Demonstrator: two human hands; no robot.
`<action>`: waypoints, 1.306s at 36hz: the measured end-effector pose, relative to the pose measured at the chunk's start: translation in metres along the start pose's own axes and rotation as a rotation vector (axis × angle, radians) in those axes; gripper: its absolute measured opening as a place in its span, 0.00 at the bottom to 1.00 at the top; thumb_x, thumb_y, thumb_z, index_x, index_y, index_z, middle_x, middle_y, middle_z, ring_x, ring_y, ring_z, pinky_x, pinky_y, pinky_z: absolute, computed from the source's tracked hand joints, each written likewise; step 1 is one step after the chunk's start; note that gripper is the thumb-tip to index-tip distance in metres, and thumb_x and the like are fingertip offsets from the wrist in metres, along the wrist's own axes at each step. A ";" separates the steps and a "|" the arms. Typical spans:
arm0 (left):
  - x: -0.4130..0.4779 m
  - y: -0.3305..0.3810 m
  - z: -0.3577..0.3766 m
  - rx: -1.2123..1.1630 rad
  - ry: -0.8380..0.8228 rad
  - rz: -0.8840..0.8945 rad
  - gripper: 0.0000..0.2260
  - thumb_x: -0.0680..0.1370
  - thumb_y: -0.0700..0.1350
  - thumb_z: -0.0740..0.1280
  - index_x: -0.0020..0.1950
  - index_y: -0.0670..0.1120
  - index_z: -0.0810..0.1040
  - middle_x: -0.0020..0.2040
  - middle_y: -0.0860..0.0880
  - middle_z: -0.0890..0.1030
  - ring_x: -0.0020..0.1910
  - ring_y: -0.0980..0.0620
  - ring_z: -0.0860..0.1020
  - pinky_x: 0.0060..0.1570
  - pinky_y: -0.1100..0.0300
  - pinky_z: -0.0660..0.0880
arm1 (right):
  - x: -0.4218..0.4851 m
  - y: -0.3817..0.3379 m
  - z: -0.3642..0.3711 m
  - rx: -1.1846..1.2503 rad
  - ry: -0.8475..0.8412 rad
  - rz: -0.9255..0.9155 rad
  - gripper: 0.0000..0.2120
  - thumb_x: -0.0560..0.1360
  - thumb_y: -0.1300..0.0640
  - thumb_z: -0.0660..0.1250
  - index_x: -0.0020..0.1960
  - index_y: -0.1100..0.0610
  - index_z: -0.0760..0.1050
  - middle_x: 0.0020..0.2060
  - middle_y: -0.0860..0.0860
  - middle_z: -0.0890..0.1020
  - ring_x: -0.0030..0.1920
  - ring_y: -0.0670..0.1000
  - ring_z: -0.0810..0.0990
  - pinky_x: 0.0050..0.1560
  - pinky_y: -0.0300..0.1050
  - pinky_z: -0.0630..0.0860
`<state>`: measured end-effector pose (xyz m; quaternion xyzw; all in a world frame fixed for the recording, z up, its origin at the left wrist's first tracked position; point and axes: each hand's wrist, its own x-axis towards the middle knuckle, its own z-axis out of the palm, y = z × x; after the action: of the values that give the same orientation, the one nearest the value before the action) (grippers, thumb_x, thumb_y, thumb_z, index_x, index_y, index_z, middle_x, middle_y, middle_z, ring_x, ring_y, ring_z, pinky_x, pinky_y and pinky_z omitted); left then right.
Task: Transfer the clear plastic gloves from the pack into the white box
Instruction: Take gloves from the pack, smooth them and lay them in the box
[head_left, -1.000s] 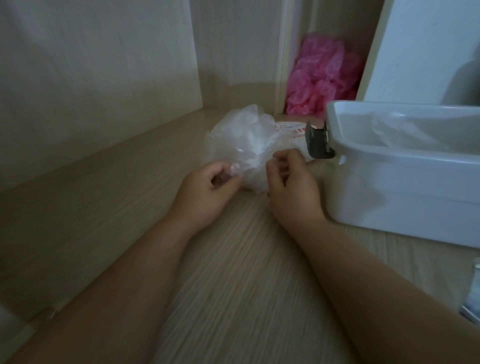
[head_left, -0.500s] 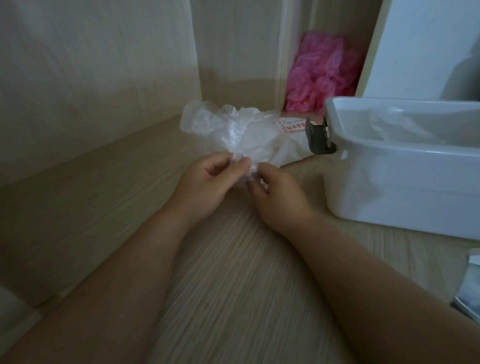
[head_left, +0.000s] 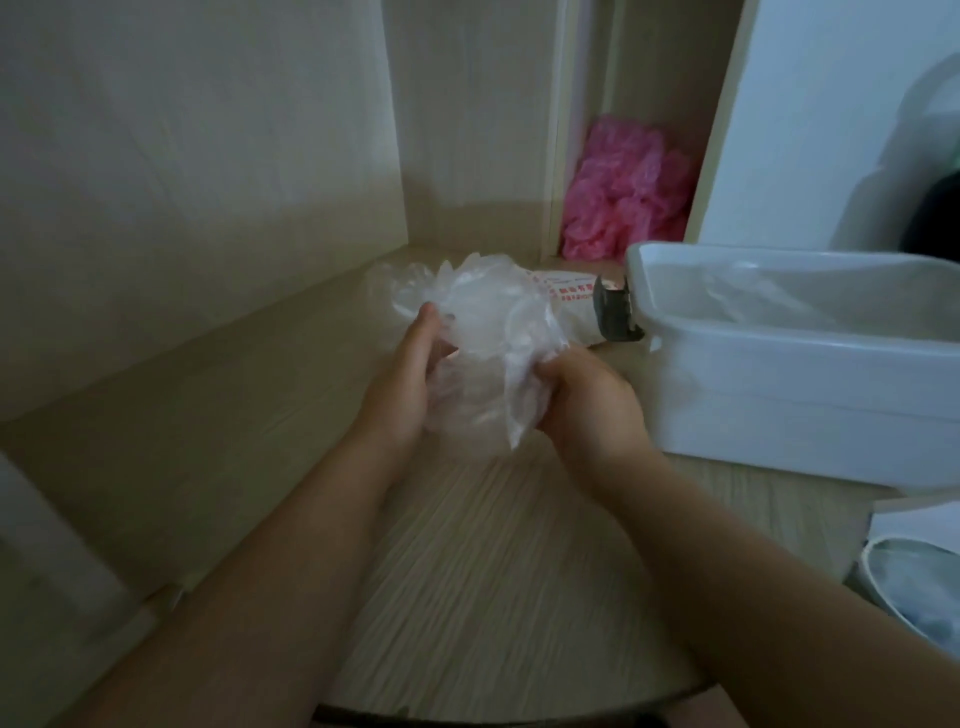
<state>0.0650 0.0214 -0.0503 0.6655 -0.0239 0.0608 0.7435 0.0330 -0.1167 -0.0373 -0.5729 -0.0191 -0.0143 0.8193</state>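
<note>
A crumpled bunch of clear plastic gloves (head_left: 485, 343) is held between both hands above the wooden table (head_left: 483, 571). My left hand (head_left: 402, 384) cups its left side with fingers pointing up. My right hand (head_left: 587, 405) grips the right lower edge with curled fingers. Behind the bunch lies the flat glove pack (head_left: 569, 304) with red print. The white box (head_left: 800, 374) stands to the right, with some clear plastic visible inside it.
A heap of pink plastic (head_left: 623, 192) fills a cubby at the back. A dark clip (head_left: 613, 317) hangs on the box's left end. Wooden panels wall in the left and back. Another white container (head_left: 914, 582) sits at the lower right edge.
Both hands have lifted the bunch of gloves off the table and closed around it; earlier they were pinching at its near edge. The bunch now sits higher between the palms.
</note>
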 end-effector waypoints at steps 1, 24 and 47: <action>-0.002 0.004 0.001 -0.034 0.001 -0.002 0.20 0.70 0.65 0.66 0.48 0.51 0.82 0.48 0.50 0.84 0.47 0.52 0.82 0.53 0.53 0.76 | -0.002 -0.004 0.000 0.050 -0.005 0.041 0.09 0.77 0.67 0.57 0.48 0.63 0.76 0.35 0.49 0.81 0.37 0.41 0.80 0.35 0.36 0.75; -0.025 0.066 0.032 0.191 -0.001 0.269 0.03 0.74 0.46 0.69 0.42 0.49 0.80 0.37 0.51 0.82 0.36 0.55 0.78 0.42 0.57 0.74 | -0.031 -0.102 -0.015 0.106 -0.075 0.072 0.18 0.78 0.48 0.61 0.59 0.59 0.76 0.51 0.58 0.82 0.50 0.58 0.82 0.46 0.51 0.80; 0.036 0.054 0.030 0.405 0.134 0.190 0.12 0.78 0.45 0.66 0.34 0.49 0.78 0.31 0.52 0.77 0.33 0.53 0.74 0.39 0.58 0.69 | 0.024 -0.115 -0.021 -0.760 0.004 -0.110 0.43 0.58 0.34 0.75 0.66 0.52 0.69 0.55 0.49 0.80 0.53 0.51 0.81 0.48 0.48 0.81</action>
<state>0.0958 -0.0007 0.0110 0.7904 -0.0243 0.1779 0.5856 0.0519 -0.1757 0.0641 -0.8337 -0.0419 -0.0655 0.5467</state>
